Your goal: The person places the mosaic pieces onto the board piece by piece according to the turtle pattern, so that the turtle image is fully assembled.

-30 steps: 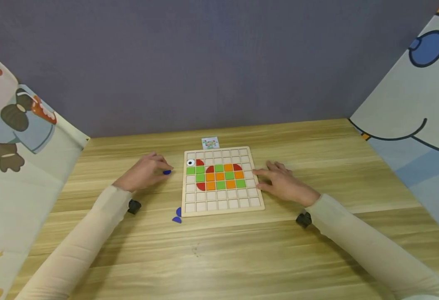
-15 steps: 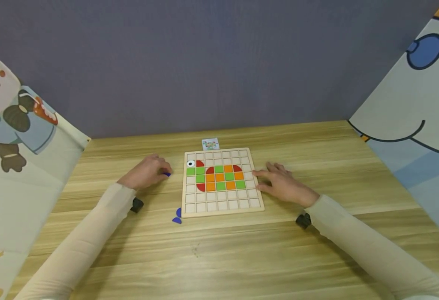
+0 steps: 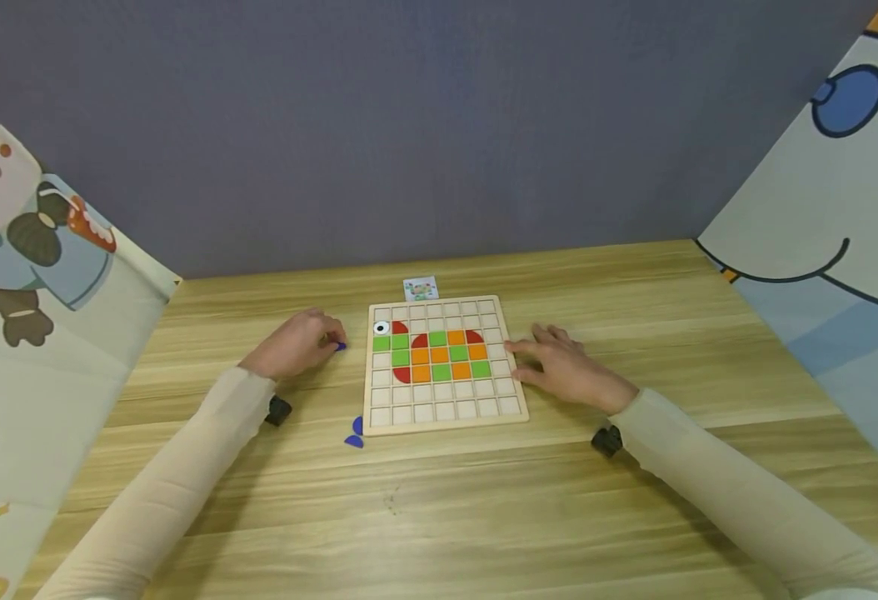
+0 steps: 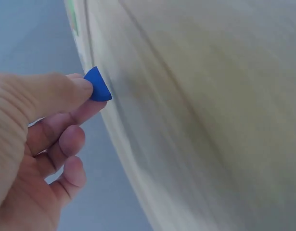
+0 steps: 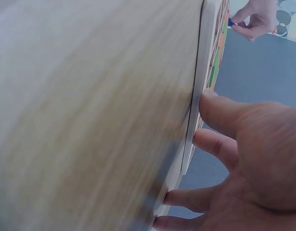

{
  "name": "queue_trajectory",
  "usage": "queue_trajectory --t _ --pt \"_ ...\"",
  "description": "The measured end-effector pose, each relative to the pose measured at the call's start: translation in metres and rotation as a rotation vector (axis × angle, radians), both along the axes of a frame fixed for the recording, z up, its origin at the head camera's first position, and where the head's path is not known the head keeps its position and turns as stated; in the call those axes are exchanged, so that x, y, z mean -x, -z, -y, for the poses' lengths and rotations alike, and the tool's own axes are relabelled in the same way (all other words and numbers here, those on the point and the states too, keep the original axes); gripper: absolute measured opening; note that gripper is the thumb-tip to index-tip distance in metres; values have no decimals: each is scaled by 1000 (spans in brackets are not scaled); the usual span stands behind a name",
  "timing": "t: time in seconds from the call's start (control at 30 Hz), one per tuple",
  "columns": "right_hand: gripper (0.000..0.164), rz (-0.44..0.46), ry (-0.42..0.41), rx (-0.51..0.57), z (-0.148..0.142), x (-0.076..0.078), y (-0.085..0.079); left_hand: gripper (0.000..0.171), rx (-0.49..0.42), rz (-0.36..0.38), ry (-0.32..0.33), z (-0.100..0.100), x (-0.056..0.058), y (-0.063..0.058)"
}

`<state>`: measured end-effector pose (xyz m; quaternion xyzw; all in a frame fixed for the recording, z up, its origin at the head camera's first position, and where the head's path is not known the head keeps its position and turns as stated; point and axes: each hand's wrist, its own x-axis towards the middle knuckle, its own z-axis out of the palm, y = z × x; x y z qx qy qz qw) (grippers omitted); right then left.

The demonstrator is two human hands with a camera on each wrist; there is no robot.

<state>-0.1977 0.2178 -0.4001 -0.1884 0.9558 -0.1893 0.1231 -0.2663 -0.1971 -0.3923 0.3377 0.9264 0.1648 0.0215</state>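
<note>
My left hand (image 3: 296, 343) pinches a blue quarter-round tile (image 4: 99, 85) between thumb and index finger, left of the wooden grid board (image 3: 445, 410). In the left wrist view its other fingers are loosely bent. My right hand (image 3: 565, 367) touches the board's right edge with thumb and index fingertips, its fingers spread; the right wrist view shows the same contact. Green, orange and red tiles form an animal shape on the board, with a round eye tile (image 3: 382, 327) at its upper left. Two more blue tiles (image 3: 354, 441) lie by the board's lower left corner.
A small picture card (image 3: 420, 288) lies behind the board on the wood-grain table (image 3: 439, 517). A grey-purple partition (image 3: 439, 133) rises at the back. Panels with cartoon figures stand on the left and right.
My left hand has shifted slightly right, and the blue tile has turned in its fingertips. My right hand has stayed at the board's edge.
</note>
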Motion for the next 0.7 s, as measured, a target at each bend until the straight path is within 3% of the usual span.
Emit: queue_trajectory --t 0.17,0.37,0.5,0.7 --pt "51 -2 -2 2 0 0 0 12 -46 -8 62 -30 0 -10" --pt "51 -7 -3 2 -2 0 0 13 -47 13 183 -92 -1 -25" --pt "51 -9 -3 -5 -3 1 2 10 -39 19 272 -132 2 -27" --pt "50 -8 -8 -7 -2 2 2 10 27 75 347 -178 5 -22"
